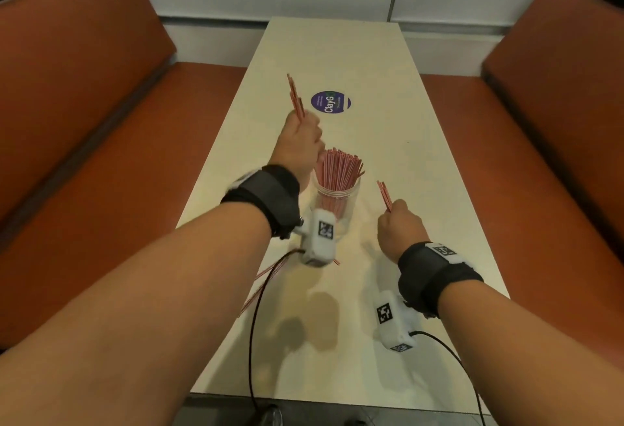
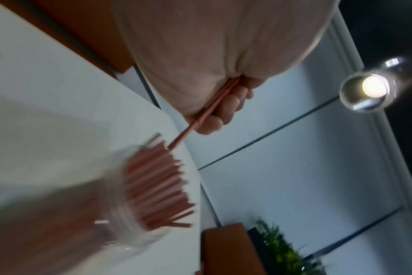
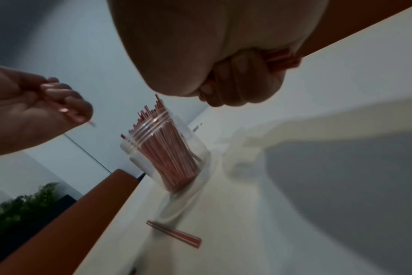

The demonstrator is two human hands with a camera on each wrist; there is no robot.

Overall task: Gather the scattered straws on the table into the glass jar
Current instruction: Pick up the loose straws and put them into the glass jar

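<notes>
Two fists are working: from the head view my left hand (image 1: 301, 142) is gripping straws (image 1: 59, 97) over the glass jar (image 1: 335, 196), my right hand (image 1: 400, 233) is clutching a smaller bunch (image 1: 384, 195) beside it, and more loose straws (image 1: 266, 273) are lying half hidden under my left wrist. Left wrist view is blurring the jar. Right wrist view is showing my fingers (image 3: 242, 78) curled round their straws, and a stray pair (image 3: 174, 233) lying on the table (image 3: 318, 232).
</notes>
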